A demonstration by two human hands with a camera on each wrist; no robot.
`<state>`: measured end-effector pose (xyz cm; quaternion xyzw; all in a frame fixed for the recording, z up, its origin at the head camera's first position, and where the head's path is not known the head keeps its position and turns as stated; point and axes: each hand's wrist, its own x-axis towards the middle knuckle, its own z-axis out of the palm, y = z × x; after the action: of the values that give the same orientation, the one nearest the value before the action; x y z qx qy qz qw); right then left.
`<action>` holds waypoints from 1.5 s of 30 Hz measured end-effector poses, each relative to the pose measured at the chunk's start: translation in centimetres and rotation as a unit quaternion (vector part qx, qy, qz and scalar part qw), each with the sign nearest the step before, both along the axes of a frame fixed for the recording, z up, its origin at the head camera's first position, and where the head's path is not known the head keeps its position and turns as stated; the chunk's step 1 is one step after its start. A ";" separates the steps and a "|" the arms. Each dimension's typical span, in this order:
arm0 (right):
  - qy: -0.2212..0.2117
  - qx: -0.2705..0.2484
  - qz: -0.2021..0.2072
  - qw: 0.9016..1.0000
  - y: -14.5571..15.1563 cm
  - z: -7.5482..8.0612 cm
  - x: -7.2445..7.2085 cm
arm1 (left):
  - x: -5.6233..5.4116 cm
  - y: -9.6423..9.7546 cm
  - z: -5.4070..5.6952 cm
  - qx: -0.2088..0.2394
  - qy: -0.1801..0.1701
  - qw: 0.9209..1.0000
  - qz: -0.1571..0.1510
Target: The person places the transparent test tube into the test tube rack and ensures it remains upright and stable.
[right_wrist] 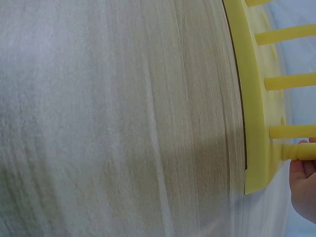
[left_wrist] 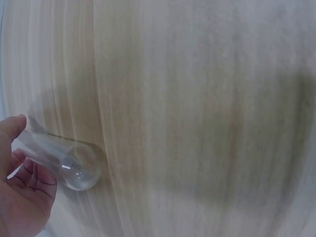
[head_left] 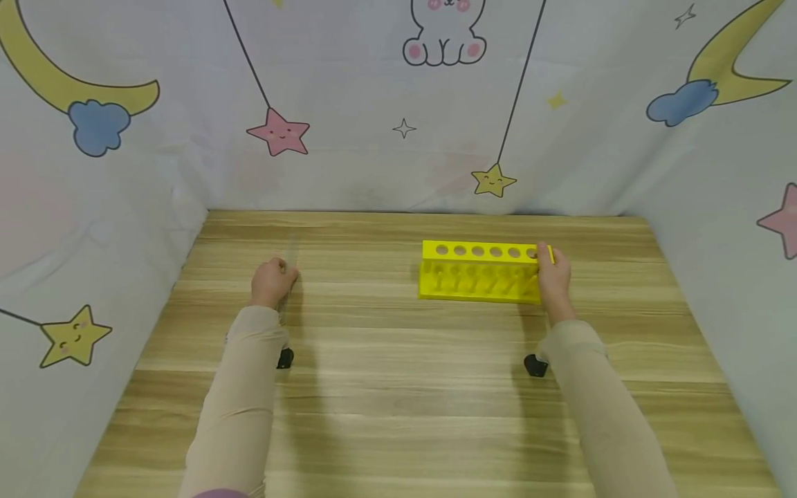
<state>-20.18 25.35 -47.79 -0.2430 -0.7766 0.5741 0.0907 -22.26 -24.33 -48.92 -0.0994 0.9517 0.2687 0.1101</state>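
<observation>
On the left of the wooden table, my left hand (head_left: 270,282) pinches a clear test tube (left_wrist: 79,170) between thumb and fingers. The tube's rounded end shows low over the tabletop in the left wrist view; its see-through wall is faint in the head view. At the back right stands a yellow test tube rack (head_left: 479,297), upright, with a row of round holes along its top and pegs on its base. My right hand (head_left: 553,280) grips the rack's right end post. In the right wrist view, the rack's base (right_wrist: 254,113) sits on the table.
The wood-grain table (head_left: 398,387) runs back to a white patterned cloth (head_left: 373,166) that closes in the back and both sides. A small black piece (head_left: 535,365) shows beneath each wrist. The rack's holes hold no tubes that I can see.
</observation>
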 end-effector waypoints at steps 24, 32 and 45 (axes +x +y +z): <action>0.001 0.002 0.008 1.000 0.0 0.1 0.0 | -0.2 -0.4 0.3 0.007 -0.010 1.000 0.003; -0.008 0.002 0.009 1.000 -0.1 0.2 0.0 | -0.3 -0.4 1.0 0.013 -0.014 1.000 -0.001; -0.004 -0.001 0.011 1.000 -0.1 0.3 0.1 | -0.1 -0.1 3.0 0.028 0.008 1.000 0.007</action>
<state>-20.07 25.22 -47.50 -0.2370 -0.7791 0.5747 0.0806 -22.33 -24.40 -45.87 -0.1006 0.9439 0.2970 0.1033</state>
